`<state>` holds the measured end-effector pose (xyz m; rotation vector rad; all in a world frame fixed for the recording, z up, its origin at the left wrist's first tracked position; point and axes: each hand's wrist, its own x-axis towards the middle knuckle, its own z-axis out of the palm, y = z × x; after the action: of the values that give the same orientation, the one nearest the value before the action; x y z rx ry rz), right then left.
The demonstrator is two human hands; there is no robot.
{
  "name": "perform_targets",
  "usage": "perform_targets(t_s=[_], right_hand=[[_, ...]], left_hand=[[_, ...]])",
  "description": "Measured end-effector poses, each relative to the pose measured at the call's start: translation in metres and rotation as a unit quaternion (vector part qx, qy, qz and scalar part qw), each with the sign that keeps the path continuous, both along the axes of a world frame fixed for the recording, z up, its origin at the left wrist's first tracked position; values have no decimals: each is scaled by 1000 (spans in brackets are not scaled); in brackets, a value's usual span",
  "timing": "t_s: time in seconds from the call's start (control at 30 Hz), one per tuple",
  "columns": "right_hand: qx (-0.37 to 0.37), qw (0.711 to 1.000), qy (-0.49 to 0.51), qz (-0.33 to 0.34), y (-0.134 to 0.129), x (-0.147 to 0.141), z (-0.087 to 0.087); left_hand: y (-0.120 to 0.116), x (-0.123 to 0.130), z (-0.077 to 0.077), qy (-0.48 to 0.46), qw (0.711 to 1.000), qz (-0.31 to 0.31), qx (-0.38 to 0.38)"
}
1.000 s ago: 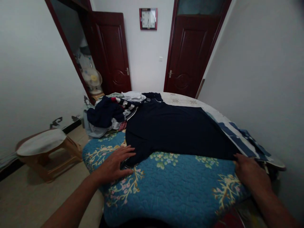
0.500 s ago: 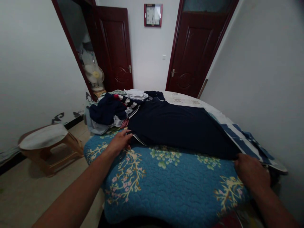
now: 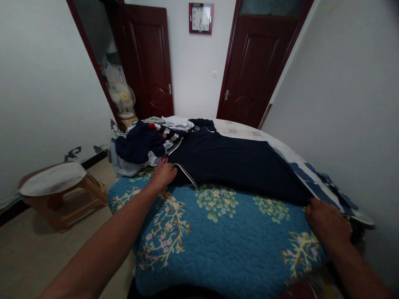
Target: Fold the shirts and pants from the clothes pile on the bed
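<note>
A dark navy shirt [image 3: 237, 164] with white-striped sleeve edging lies spread across a blue floral quilted cover [image 3: 230, 245]. My left hand [image 3: 164, 175] is closed on the shirt's near left part, beside the striped sleeve edge, lifting it a little. At the far right corner of the shirt, my right hand [image 3: 327, 220] is closed on the hem. The fingertips of both hands are partly hidden. The cloth between the two hands is stretched fairly flat, with its near edge running along the quilt.
A heap of clothes [image 3: 140, 143] lies left of the shirt. Blue-and-white striped cloth [image 3: 314, 178] is at the right, on the pale patterned table cover [image 3: 240, 129]. A stool [image 3: 59, 182] stands on the floor at left; a fan [image 3: 124, 97] is near the open door [image 3: 149, 58].
My left hand has gone from resting with extended fingers at the sleeve edge to gripping the cloth, slightly up and to the right. The right hand keeps its hold on the corner.
</note>
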<state>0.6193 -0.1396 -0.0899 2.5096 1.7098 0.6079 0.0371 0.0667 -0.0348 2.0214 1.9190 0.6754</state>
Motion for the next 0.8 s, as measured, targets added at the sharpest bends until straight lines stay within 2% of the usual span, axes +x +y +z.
perform_targets(t_s=[0.07,0.1,0.17,0.27,0.37,0.43,0.53,0.6,0.7,0.8], right_hand=[[8,1000,-2,-2,1,1,-2],[13,1000,-4,0,1,1,-3],[21,1000,-8,11,0,1,-5],[27,999,-8,23,0,1,-5],[26,999,-2,29,0,1,-4],[25,999,-2,33,1,2,-4],[24,999,-13,38,2,1,-3],[26,998,-27,45,2,1,-2],[36,998,-39,43,2,0,0],[43,998,-27,35,2,-3,5]], left_hand=[[3,5,2,61,996,-15,57],[1,7,2,92,991,-46,89],[-3,12,0,129,971,-145,137],[-8,17,-7,117,949,-253,145],[-4,22,-12,97,948,-280,118],[4,26,-11,73,956,-267,93],[16,34,-3,17,982,-169,81],[21,37,2,-2,989,-117,89],[22,34,1,25,991,-97,92],[19,20,-8,77,993,-66,67]])
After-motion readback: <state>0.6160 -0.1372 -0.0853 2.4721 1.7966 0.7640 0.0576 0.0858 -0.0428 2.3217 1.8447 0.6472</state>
